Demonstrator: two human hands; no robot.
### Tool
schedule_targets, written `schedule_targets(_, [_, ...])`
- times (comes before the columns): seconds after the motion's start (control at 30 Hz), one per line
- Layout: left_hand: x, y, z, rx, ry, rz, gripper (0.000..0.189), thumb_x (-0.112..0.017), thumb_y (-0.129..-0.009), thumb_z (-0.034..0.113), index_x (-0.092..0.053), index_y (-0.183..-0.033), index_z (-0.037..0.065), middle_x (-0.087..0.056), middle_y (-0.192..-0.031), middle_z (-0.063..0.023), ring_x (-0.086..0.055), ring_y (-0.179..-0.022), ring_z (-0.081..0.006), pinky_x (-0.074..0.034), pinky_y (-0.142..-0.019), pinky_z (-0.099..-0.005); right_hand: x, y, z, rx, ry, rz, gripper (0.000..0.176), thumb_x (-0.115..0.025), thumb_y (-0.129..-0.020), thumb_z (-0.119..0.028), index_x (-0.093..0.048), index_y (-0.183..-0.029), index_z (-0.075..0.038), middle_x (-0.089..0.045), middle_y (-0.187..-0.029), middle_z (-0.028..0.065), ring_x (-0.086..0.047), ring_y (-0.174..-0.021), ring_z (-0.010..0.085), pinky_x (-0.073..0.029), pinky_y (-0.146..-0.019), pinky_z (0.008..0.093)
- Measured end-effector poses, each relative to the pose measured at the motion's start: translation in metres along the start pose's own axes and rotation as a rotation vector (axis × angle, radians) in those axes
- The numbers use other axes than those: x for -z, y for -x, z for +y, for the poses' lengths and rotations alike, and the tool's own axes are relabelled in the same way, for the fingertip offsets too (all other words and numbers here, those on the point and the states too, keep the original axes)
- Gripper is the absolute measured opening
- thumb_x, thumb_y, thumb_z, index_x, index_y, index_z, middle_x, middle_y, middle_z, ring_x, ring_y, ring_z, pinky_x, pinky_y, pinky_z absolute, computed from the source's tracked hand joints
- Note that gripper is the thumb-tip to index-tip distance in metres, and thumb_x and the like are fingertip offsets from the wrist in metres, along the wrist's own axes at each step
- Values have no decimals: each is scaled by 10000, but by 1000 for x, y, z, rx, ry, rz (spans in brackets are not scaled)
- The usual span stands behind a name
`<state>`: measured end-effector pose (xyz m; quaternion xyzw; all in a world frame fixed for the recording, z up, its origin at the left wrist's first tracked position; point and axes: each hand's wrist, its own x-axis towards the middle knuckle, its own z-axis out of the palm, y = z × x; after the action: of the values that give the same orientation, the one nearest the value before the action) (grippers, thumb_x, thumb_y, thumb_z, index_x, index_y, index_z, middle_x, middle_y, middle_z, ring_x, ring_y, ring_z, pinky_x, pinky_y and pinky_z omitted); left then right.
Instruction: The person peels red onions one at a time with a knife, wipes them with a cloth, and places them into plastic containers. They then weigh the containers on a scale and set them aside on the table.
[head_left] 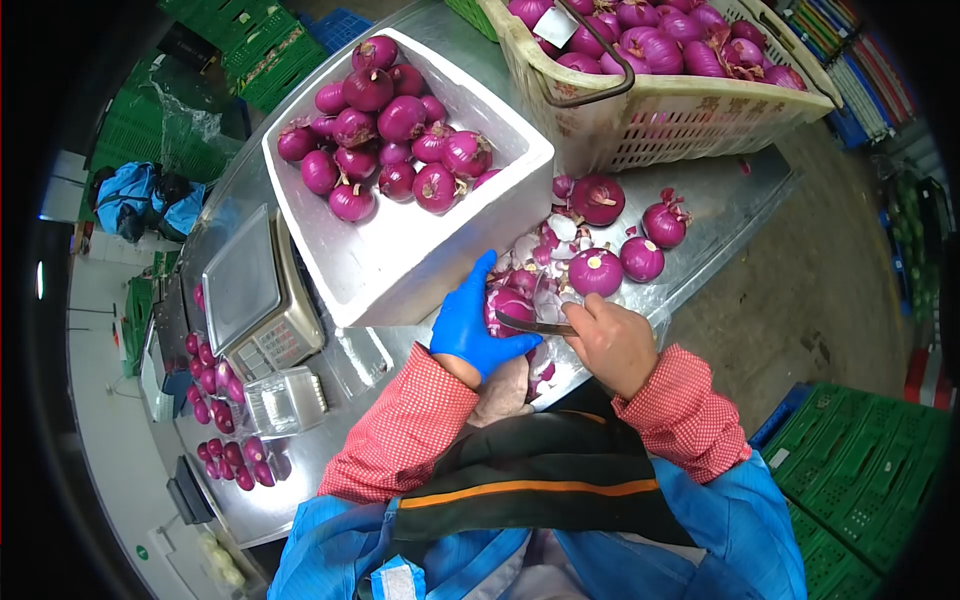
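Note:
My left hand [472, 322], in a blue glove, is closed around a red onion [508, 306] just above the metal table. My right hand [612, 346] is bare and grips a small knife [532, 325], its blade lying across the near side of that onion. Loose peels and skins [562, 228] are scattered beyond my hands. Close by on the right lie several whole onions, among them one with a pale cut end [595, 271] and one with ragged skin on top [666, 220].
A white foam box [440, 262] with several onions stands left of my hands. Behind is a cream plastic crate [640, 135] full of onions. A scale [262, 300], a clear plastic tub [285, 402] and grouped onions are on the left. Green crates [860, 470] are stacked at right.

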<state>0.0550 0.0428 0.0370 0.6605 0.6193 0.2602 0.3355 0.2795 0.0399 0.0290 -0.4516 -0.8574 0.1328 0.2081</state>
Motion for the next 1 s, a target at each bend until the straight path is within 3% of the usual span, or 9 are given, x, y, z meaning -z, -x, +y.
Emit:
schedule_targets(0.27, [-2,7,5,2,-49,11,1106,-902,-532,315,-361,-1454,29,-593,-1255,-227,-609,-1134,-355,-490,-969,-417,-20,5,4,-228,-198,-14,191,-672,-856,-242,-593,-887,-70,-603,-806,120,-642,-713,306,-510,-602,400])
schedule_targets(0.37, [-2,6,3,16,-4,21,1100,-898,-537,311,-361,-1456,31,-596,-1246,-224,-612,-1124,-345,-492,-965,-415,-20,0,5,-225,-298,-75,207,-627,-902,-267,-604,-882,-63,-632,-813,134,-642,-726,323,-504,-590,416])
schedule_targets(0.5, [-2,4,-5,5,85,15,1093,-896,-552,307,-354,-1456,22,-594,-1246,-227,-617,-1116,-334,-495,-959,-407,-25,-6,-7,-199,-381,-16,264,-634,-904,-313,-607,-876,-52,-630,-797,125,-640,-707,310,-503,-575,416])
schedule_targets(0.57, [-5,4,-9,-23,24,1,1101,-879,-570,372,-343,-1456,0,-595,-1238,-243,-606,-1118,-373,-496,-950,-426,-22,-10,-18,-154,-363,36,271,-653,-890,-318,-607,-899,-51,-619,-790,114,-638,-696,302,-506,-567,404])
schedule_targets(0.77, [-9,5,6,-78,-19,-69,1093,-859,-591,419,-342,-1452,-14,-616,-1189,-250,-619,-1076,-395,-503,-926,-433,-25,-29,-22,14,-163,256,274,-723,-825,-271,-601,-965,-69,-585,-785,87,-634,-658,269,-515,-560,371])
schedule_targets(0.9, [-7,5,6,-46,-38,-122,1088,-859,-589,407,-345,-1456,-2,-598,-1214,-246,-607,-1084,-394,-497,-936,-427,-32,-30,-16,-15,-115,203,207,-700,-833,-196,-607,-967,-69,-611,-758,103,-640,-655,289,-519,-575,394])
schedule_targets(1.0, [-9,7,-6,-230,-52,-5,1098,-878,-576,352,-334,-1469,16,-588,-1245,-204,-596,-1126,-332,-483,-961,-400,-43,-28,-4,-169,-246,102,194,-673,-842,-169,-606,-981,-51,-649,-747,133,-654,-671,328,-519,-593,431])
